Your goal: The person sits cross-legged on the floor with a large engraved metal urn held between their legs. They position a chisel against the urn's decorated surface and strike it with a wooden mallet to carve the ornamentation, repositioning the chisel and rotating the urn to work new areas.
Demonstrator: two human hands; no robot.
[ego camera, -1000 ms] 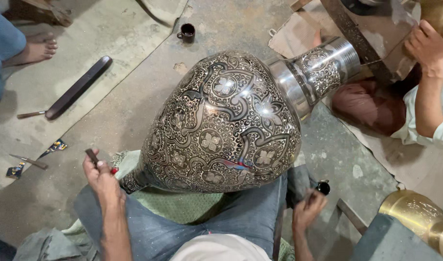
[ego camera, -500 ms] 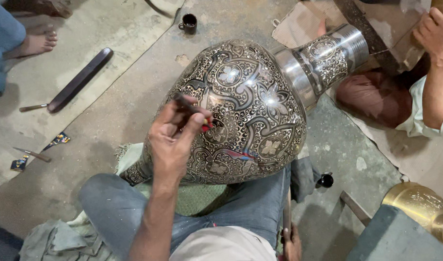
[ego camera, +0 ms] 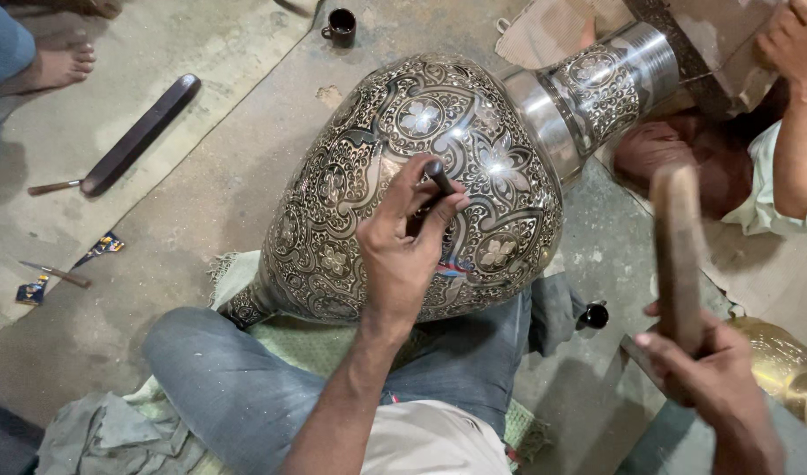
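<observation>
- While I sit cross-legged on the floor, the big engraved metal vase [ego camera: 421,176] lies on its side across my lap, its belly up toward me and its banded neck pointing away to the upper right.
- My left hand [ego camera: 401,255] rests on the vase's belly, fingers pinched around a short dark chisel [ego camera: 436,176] whose tip is set against the floral pattern.
- My right hand [ego camera: 715,387] is clenched around the handle of a wooden mallet [ego camera: 679,251], raised upright, off to the right and well apart from the vase.
- Green cloth [ego camera: 333,343] lies under the vase's foot and over my jeans.
- A small black pot [ego camera: 594,314] sits on the floor just beside my right knee.
- A dark cup [ego camera: 340,26] stands on the concrete beyond the vase, near the top edge.
- To the left lies a long dark flat tool [ego camera: 139,134] with a thin tang, and nearer me a smaller pointed tool [ego camera: 56,274] next to some coloured scraps.
- Another person's bare foot [ego camera: 56,66] shows at the upper left, and another person's hand [ego camera: 795,40] and forearm at the upper right, near the vase's neck.
- A brass vessel [ego camera: 777,361] shows at the right edge, behind my right hand.
</observation>
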